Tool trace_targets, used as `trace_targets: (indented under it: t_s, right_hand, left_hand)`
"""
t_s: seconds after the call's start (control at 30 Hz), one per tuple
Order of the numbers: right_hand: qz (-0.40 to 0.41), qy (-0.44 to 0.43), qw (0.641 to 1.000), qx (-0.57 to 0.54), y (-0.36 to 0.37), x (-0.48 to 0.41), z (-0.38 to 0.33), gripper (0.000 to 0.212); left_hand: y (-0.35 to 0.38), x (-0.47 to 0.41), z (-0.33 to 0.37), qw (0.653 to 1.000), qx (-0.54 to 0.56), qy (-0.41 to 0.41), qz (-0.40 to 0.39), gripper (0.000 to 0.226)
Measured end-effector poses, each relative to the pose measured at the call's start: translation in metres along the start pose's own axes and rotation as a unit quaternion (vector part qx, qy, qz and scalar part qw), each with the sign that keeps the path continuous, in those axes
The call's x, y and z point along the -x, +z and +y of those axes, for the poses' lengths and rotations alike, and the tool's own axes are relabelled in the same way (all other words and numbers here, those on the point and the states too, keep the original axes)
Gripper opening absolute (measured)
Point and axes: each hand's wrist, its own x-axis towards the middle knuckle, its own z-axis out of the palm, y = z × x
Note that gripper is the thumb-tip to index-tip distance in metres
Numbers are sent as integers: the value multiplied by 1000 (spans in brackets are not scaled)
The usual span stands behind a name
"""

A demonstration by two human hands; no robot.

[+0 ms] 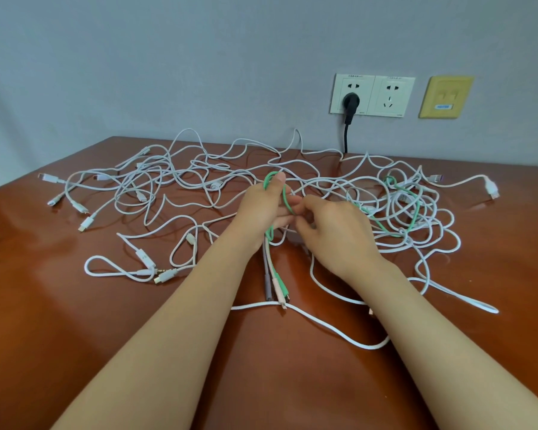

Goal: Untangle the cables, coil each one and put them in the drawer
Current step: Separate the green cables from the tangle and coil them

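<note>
Green cable [284,195] — looped over L hand [261,209], gripped by curled fingers; pinched beside L fingertips by R hand [336,234]. White cables [398,212] — tangled on table [75,305], beyond and flanking fingers.

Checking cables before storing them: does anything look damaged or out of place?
No damage shows. The thin white cables lie in one tangle across the brown wooden table, and the green cable gripped by the left hand runs into the knot on the right.
</note>
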Motion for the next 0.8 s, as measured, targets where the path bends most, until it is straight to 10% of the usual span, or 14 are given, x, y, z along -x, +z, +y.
trace_targets:
  t_s: [0.27, 0.8]
  right_hand:
    - [7, -63, 998, 18, 6, 0, 1, 31]
    - [23, -129, 991, 14, 1, -1, -2, 23]
  left_hand:
    - [-4, 1, 10, 970, 231, -64, -36, 34]
    - [-12, -3, 15, 965, 258, -28, -49, 28]
